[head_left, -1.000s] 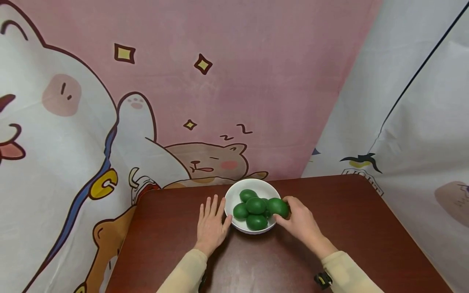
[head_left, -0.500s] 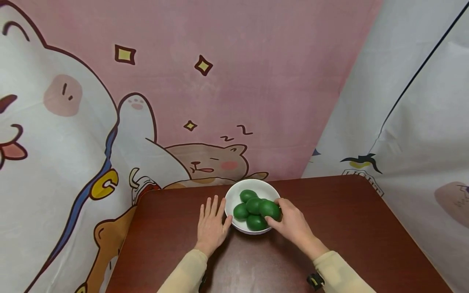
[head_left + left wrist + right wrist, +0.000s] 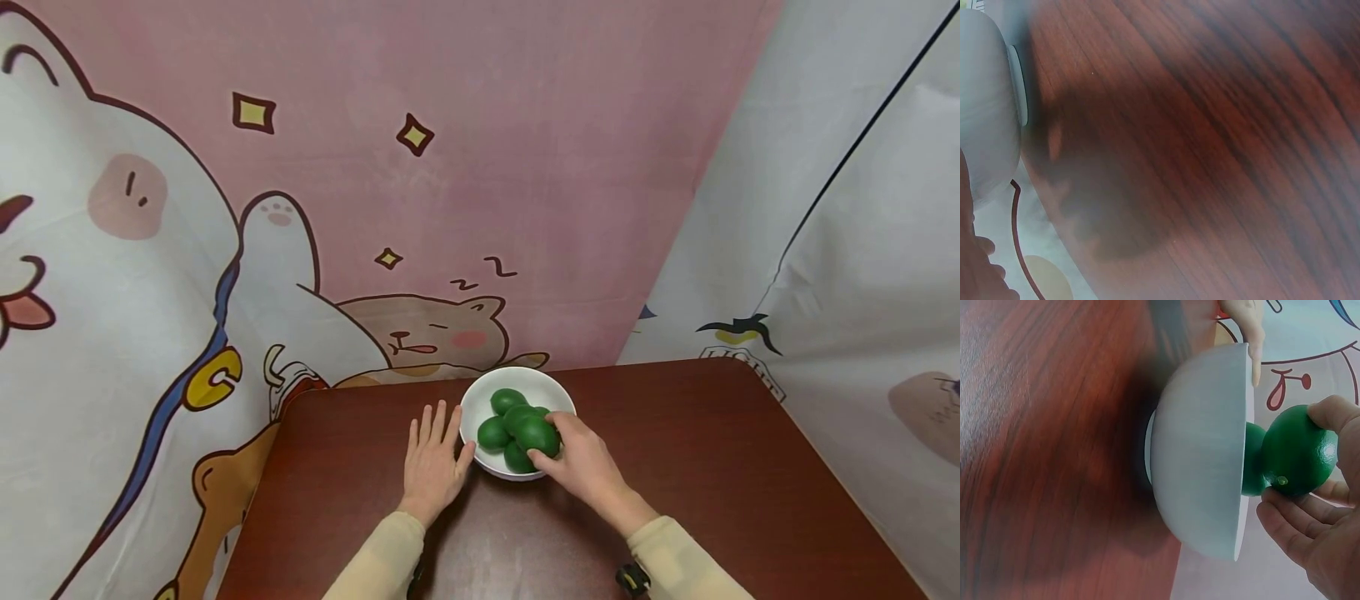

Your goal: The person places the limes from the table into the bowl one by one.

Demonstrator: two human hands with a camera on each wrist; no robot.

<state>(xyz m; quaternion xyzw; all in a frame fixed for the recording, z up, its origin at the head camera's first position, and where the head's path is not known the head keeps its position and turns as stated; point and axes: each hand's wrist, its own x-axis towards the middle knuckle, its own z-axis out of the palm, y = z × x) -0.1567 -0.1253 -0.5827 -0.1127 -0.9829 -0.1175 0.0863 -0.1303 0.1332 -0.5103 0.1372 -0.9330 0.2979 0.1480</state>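
Note:
A white bowl (image 3: 487, 387) near the table's far edge holds several green limes (image 3: 493, 433). My right hand (image 3: 588, 462) pinches one lime (image 3: 537, 437) between thumb and fingers, above the others at the bowl's near right. In the right wrist view this lime (image 3: 1297, 453) is higher than the bowl's rim, and another lime (image 3: 1252, 459) shows just behind it. My left hand (image 3: 433, 467), its fingers straight and spread, lies against the bowl's left side. The left wrist view catches only part of the left hand (image 3: 982, 262) beside the bowl (image 3: 988, 106).
The brown wooden table (image 3: 720, 475) carries the bowl. Right behind its far edge hangs a pink and white cloth (image 3: 585, 208) with cartoon animals. A dark band with a small device (image 3: 633, 577) is on the right wrist.
My right hand has moved left with the lime, from the bowl's right rim to over the other limes. The left hand and the bowl have stayed in place.

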